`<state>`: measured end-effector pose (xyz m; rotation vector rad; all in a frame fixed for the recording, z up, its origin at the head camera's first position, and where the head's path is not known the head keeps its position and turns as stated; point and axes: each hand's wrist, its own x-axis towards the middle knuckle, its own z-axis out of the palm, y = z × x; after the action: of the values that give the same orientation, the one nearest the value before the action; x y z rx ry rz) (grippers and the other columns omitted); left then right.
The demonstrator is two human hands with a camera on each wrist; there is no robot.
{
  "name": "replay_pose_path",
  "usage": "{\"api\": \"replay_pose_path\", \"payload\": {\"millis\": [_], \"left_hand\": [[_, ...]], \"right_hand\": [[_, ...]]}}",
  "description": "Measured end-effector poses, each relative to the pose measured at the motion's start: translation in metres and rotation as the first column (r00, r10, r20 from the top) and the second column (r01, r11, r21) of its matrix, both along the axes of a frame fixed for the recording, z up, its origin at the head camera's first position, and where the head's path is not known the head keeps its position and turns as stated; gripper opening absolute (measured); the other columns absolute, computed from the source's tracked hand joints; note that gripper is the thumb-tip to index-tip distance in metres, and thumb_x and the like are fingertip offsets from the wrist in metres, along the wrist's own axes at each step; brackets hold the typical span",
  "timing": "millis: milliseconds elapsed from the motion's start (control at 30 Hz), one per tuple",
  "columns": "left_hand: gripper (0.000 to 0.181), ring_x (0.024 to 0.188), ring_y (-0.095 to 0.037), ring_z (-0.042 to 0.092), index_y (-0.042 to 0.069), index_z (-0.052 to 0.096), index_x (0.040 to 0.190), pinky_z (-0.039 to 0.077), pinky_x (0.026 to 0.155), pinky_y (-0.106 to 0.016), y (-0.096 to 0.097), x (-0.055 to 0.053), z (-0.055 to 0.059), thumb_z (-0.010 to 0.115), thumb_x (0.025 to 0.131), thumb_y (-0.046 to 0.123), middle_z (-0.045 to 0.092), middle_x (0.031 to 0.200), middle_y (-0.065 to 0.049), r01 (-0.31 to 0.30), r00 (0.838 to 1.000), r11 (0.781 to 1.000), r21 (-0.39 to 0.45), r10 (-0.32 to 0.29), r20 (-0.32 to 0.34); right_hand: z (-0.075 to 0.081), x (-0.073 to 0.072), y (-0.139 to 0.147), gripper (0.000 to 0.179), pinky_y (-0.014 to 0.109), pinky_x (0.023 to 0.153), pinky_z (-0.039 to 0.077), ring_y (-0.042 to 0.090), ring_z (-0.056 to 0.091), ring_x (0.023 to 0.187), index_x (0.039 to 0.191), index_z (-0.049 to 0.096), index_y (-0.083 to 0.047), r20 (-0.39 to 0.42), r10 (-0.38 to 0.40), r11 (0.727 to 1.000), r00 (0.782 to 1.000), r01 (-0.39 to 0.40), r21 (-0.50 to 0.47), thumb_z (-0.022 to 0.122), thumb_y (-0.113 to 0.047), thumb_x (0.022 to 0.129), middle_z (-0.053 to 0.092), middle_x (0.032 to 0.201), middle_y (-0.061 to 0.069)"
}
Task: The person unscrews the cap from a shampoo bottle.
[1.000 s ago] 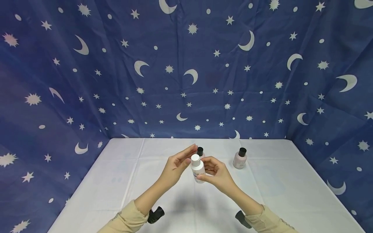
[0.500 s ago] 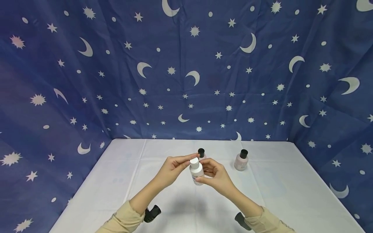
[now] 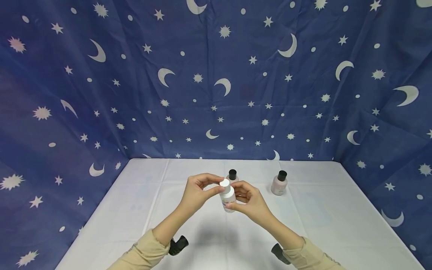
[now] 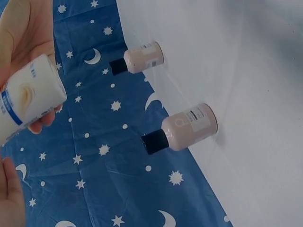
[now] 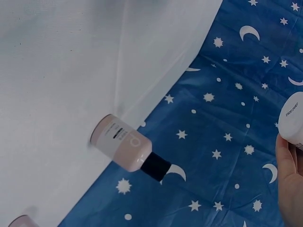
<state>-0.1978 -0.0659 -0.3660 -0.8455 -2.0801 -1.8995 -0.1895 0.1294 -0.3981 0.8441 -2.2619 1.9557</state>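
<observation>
A white bottle (image 3: 228,198) with a white cap (image 3: 224,183) is held up above the table, leaning slightly to the left. My right hand (image 3: 252,204) grips its body, thumb in front and fingers behind. At the cap, my left hand (image 3: 197,192) pinches with thumb and fingertips from the left side. Part of a printed label with a blue band shows on the white bottle (image 4: 33,97) in the left wrist view. The right wrist view catches only the bottle's base (image 5: 291,120) at its right edge.
Two pinkish bottles with black caps stand on the white-covered table (image 3: 135,202): one bottle (image 3: 232,175) just behind the hands, partly hidden, the other bottle (image 3: 279,183) farther right. A blue star-and-moon curtain (image 3: 216,75) encloses the table's back and sides.
My left hand has gone from fingers held straight beside the cap to pinching it. The right hand keeps its grip on the white bottle, and the pinkish bottles have stayed put.
</observation>
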Motion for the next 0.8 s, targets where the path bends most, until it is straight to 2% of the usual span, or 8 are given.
{"api": "replay_pose_path", "payload": {"millis": [300,467,600,700,800], "left_hand": [[0.022,0.083,-0.001,0.062,-0.007,0.066,0.096,0.054,0.087,-0.025,0.005,-0.001,-0.004,0.074,0.079,0.004,0.064,0.093,-0.024,-0.003,0.999,1.000,0.030,0.004,-0.054],[0.030,0.089,-0.001,0.060,-0.008,0.063,0.105,0.054,0.087,-0.024,0.004,-0.002,-0.008,0.073,0.080,0.003,0.058,0.103,-0.024,0.012,0.997,1.000,0.024,-0.010,-0.078],[0.044,0.109,-0.011,0.059,-0.005,0.054,0.124,0.051,0.094,-0.023,0.001,-0.003,-0.009,0.068,0.087,0.012,0.051,0.124,-0.023,0.099,0.993,0.995,0.004,-0.098,-0.067],[0.047,0.126,-0.022,0.051,-0.004,0.045,0.136,0.044,0.103,-0.022,-0.002,-0.003,-0.008,0.054,0.096,0.020,0.044,0.141,-0.023,0.183,0.982,0.982,-0.037,-0.185,-0.040],[0.046,0.133,-0.024,0.042,-0.004,0.040,0.139,0.037,0.109,-0.022,-0.006,-0.003,-0.008,0.039,0.102,0.022,0.039,0.146,-0.020,0.225,0.973,0.970,-0.096,-0.229,-0.028]], "right_hand": [[0.000,-0.001,0.000,0.045,0.020,0.085,0.054,0.000,0.063,0.092,0.114,0.054,0.007,-0.004,0.001,1.000,1.000,-0.001,-0.007,0.076,-0.005,0.076,0.063,0.110,0.027],[-0.001,-0.002,0.000,0.045,0.020,0.084,0.054,0.000,0.062,0.092,0.114,0.054,0.007,-0.010,0.007,1.000,1.000,-0.007,-0.006,0.076,-0.005,0.076,0.063,0.110,0.028],[-0.002,-0.002,-0.001,0.046,0.019,0.084,0.055,0.000,0.062,0.092,0.114,0.054,0.007,-0.012,0.012,1.000,1.000,-0.012,-0.017,0.076,-0.004,0.076,0.063,0.109,0.029],[-0.003,-0.003,-0.001,0.046,0.019,0.084,0.055,0.000,0.062,0.092,0.114,0.054,0.008,-0.001,0.017,1.000,1.000,-0.017,-0.019,0.077,-0.004,0.075,0.062,0.111,0.029],[-0.004,-0.003,-0.002,0.047,0.019,0.085,0.054,0.000,0.062,0.092,0.114,0.054,0.007,0.013,0.020,1.000,1.000,-0.020,-0.014,0.077,-0.004,0.075,0.062,0.112,0.029]]}}
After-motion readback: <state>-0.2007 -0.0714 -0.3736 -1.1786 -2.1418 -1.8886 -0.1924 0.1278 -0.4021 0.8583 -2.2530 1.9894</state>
